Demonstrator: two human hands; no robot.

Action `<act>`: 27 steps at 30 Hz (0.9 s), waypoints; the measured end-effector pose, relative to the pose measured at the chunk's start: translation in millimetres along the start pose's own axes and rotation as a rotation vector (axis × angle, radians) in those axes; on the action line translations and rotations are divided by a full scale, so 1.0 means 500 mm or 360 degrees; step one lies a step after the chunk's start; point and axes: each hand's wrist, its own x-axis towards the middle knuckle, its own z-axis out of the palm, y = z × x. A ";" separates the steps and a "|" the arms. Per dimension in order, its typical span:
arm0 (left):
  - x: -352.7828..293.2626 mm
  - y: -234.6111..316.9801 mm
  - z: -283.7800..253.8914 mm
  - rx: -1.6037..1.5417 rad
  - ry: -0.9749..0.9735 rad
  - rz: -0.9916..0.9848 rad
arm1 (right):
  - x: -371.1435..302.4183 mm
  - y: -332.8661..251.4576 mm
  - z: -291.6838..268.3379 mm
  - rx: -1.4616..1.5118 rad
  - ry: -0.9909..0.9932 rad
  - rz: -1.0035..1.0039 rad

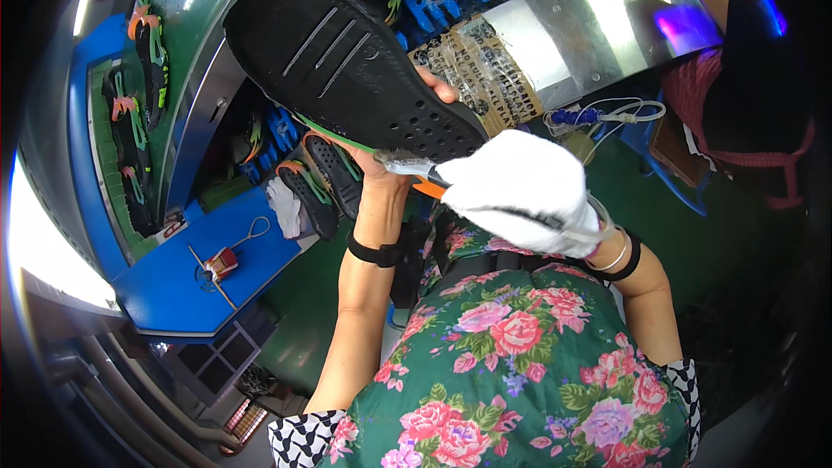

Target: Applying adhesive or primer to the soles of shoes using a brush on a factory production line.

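My left hand [394, 160] holds up a black shoe sole [347, 65] with grooves and small holes, its underside facing me and a green edge along its lower rim. My right hand [520, 186] wears a white glove and grips a brush with an orange handle [414, 166]. The brush's bristles touch the heel end of the sole. Both hands are raised above my lap, which is covered by a green floral garment.
A blue workbench [186, 282] at left carries a red-and-white small tool [223, 262], a white cloth [284, 208] and more black soles [322, 189]. A green conveyor [173, 0] carries soles with orange and green straps. Another person [745, 95] sits at right near a metal ledge [598, 22].
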 end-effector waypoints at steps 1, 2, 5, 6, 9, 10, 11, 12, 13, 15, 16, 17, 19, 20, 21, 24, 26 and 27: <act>0.001 0.000 -0.007 -0.0015 -0.0042 0.0007 | -0.003 0.003 0.000 0.0073 0.0065 0.0066; 0.002 0.003 -0.010 -0.0012 -0.0040 0.0004 | -0.007 0.006 -0.001 0.0145 0.0130 0.0133; 0.004 0.011 -0.011 0.0017 -0.0114 -0.0003 | -0.014 0.001 -0.003 -0.0104 0.0065 0.0019; 0.002 0.009 -0.015 0.0019 -0.0111 -0.0002 | -0.015 0.001 0.001 -0.0208 0.0032 -0.0123; -0.002 0.006 -0.024 0.0051 0.0059 0.0098 | -0.013 -0.006 0.000 -0.0055 0.0028 -0.0001; 0.000 0.009 -0.023 0.0012 -0.0057 0.0078 | -0.013 -0.006 0.000 0.0036 0.0068 0.0066; 0.002 0.012 -0.021 -0.0027 -0.0171 0.0059 | -0.014 -0.006 0.000 0.0109 0.0154 0.0217; 0.005 0.013 -0.011 -0.0027 -0.0169 0.0058 | -0.013 -0.004 -0.008 -0.0051 0.0128 0.0150; 0.008 0.014 0.001 -0.0054 -0.0174 0.0109 | -0.017 -0.004 -0.010 -0.0053 0.0089 0.0145; 0.011 0.018 0.018 -0.0079 -0.0177 0.0162 | -0.020 -0.005 -0.008 -0.0061 0.0007 0.0075; 0.011 0.020 0.024 -0.0103 -0.0182 0.0166 | -0.020 -0.005 -0.005 -0.0068 -0.0036 0.0011; 0.011 0.022 0.026 -0.0127 -0.0186 0.0171 | -0.021 -0.003 -0.004 -0.0007 -0.0021 0.0021; 0.013 0.026 0.022 -0.0069 -0.0206 0.0136 | -0.021 0.001 -0.008 0.0004 0.0042 0.0110; 0.014 0.028 0.019 -0.0013 -0.0228 0.0103 | -0.020 0.003 -0.011 0.0013 0.0102 0.0196; 0.015 0.029 0.019 -0.0012 -0.0225 0.0102 | -0.017 0.005 -0.016 -0.0045 0.0104 0.0189; 0.019 0.032 0.021 0.0021 -0.0218 0.0116 | -0.021 -0.003 -0.010 -0.0039 0.0007 0.0081; 0.019 0.032 0.023 0.0054 -0.0185 0.0177 | -0.022 0.000 -0.008 0.0052 0.0019 0.0121; 0.020 0.032 0.021 0.0054 -0.0186 0.0175 | -0.023 0.003 -0.010 0.0138 0.0080 0.0242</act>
